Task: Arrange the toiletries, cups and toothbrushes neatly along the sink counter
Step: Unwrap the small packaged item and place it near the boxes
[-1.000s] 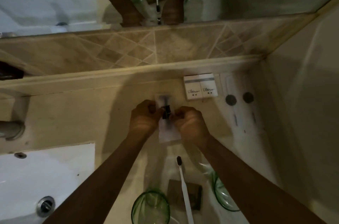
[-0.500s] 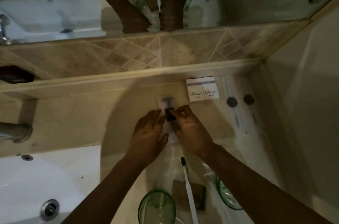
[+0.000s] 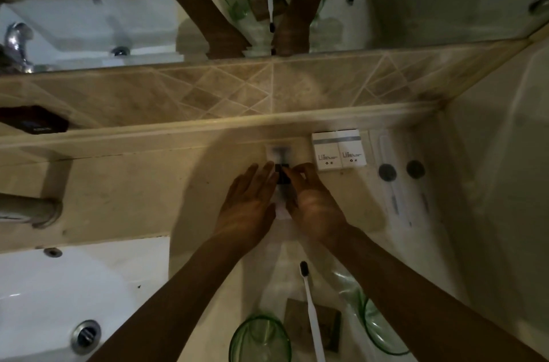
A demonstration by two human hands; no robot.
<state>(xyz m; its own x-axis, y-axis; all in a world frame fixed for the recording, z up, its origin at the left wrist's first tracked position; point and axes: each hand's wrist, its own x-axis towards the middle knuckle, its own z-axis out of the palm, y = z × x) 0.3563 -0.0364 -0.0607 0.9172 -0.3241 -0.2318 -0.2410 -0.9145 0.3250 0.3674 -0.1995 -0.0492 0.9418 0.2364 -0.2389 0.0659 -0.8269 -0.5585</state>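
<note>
- Razor packet point(image 3: 278, 157): flat, clear wrap, dark razor inside; lies on the table point(image 3: 127, 192) against the back ledge, just left of the boxes point(image 3: 338, 151).
- Right hand point(image 3: 315, 201): fingertips pinch the packet's dark middle.
- Left hand point(image 3: 249, 201): fingers straight, flat beside the packet, gripping nothing.
- Boxes: two white cartons, touching, at the ledge.
- Sachets point(image 3: 401, 180): right of the boxes, near the corner wall.
- Glasses point(image 3: 260, 339): green, round, nearer than the boxes; toothbrush point(image 3: 310, 311) between them.
- Sink point(image 3: 59, 287): white, left of the boxes; bare table behind it.

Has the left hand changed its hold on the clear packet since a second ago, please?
Yes. The left hand has let go: its fingers now lie straight beside the clear packet, left of the white boxes.
</note>
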